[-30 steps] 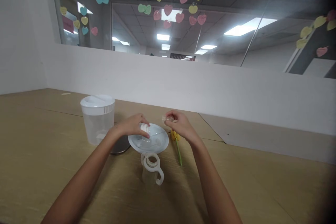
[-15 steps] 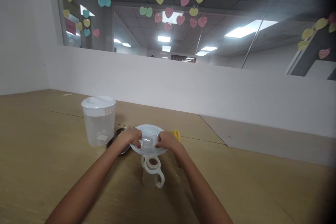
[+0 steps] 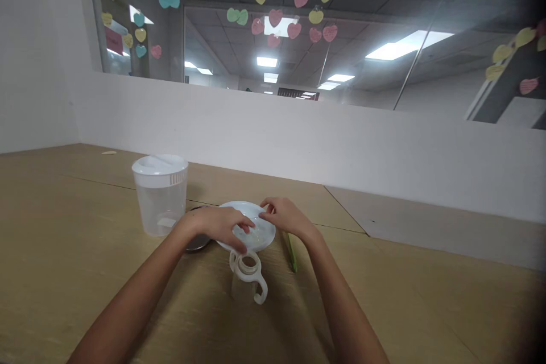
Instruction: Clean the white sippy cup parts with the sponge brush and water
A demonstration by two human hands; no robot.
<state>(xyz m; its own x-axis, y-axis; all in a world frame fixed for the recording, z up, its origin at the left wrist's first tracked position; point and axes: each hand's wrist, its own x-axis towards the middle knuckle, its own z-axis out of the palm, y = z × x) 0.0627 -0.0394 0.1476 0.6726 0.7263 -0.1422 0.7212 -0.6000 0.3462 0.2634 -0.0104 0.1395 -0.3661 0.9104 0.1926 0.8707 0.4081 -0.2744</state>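
Note:
A white plate or shallow bowl [image 3: 268,237] lies on the table, with a clear, hard-to-make-out item inside. Over its left side is my left hand [image 3: 219,225], thumb and fingers apart, holding nothing I can see. My right hand [image 3: 285,216] hovers at the right rim, its fingers bent, with a gap between thumb and fingertips. Just in front stands a clear bottle with a white two-handled collar [image 3: 248,274], its mouth uncovered. Part of a dark metal tray [image 3: 198,243] shows behind my left wrist.
A translucent bucket with a white lid [image 3: 160,196] stands to the left. Beside my right forearm lies a thin green item [image 3: 292,255]. A white wall [image 3: 273,136] with a window above it borders the table [image 3: 426,296].
Both hands have loosened from their closed grips. The left no longer shows the small white ring piece and has spread its fingers; the right has moved up and right. The plate has shifted slightly right.

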